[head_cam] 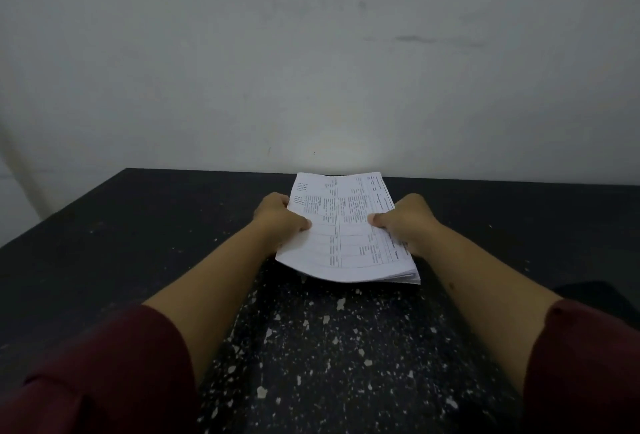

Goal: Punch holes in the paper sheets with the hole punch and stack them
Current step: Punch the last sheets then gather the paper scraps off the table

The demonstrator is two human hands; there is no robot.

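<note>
Two hands hold one stack of paper sheets point(341, 229) over a dark speckled table point(311, 347). Left hand point(277, 217) grips the stack's left edge: thumb lies on the top sheet, remaining fingers are curled underneath and hidden, so their spread cannot be told. Right hand point(405, 220) grips the right edge the same way, thumb pressed on top, other fingers out of sight below the paper. Stack sits toward the far side of the table, near the wall point(311, 52), its far end about at the table's back edge. Near left corner droops slightly; near right corner shows many sheet edges layered together. Whether the stack rests on the table or is lifted just clear cannot be told. Top sheet carries printed rows and ruled lines, text too small to read. Both forearms are bare; dark red sleeves point(104, 374) cover the upper arms at the bottom corners.
</note>
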